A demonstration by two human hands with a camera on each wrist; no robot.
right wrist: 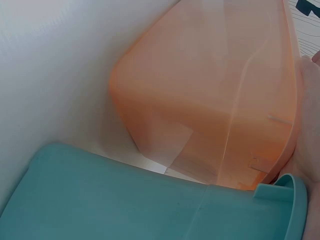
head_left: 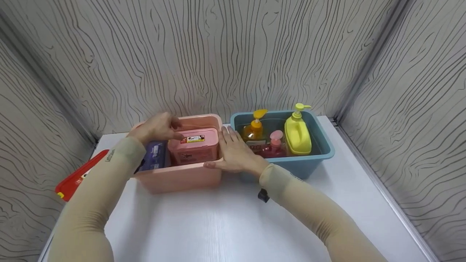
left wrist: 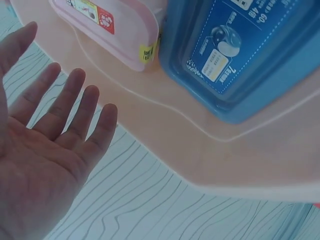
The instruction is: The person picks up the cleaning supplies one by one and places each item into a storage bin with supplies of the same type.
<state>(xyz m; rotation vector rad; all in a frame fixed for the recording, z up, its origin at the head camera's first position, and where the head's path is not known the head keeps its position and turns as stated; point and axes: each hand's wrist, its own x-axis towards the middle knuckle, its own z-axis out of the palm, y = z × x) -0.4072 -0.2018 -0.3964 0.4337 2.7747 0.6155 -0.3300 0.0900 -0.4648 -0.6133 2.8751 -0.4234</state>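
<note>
My left hand (head_left: 158,127) hovers over the left part of the peach-pink bin (head_left: 178,180), its fingertips close to a pink lidded box (head_left: 194,154). In the left wrist view that hand (left wrist: 55,145) holds nothing, and its fingers are loosely bent. Beside the pink box, a blue box (head_left: 153,158) stands in the same bin. My right hand (head_left: 236,151) rests on the bin's right side and front corner, fingers extended along the rim and thumb on the front edge. Only a strip of this hand (right wrist: 310,120) shows in the right wrist view.
Right of the pink bin is a blue-green bin (head_left: 282,159) holding an amber pump bottle (head_left: 253,131), a red pump bottle (head_left: 275,148) and a yellow pump bottle (head_left: 297,136). A flat red item (head_left: 78,180) lies left, partly behind the left arm. Wood-patterned walls (head_left: 204,54) enclose the white table (head_left: 196,225).
</note>
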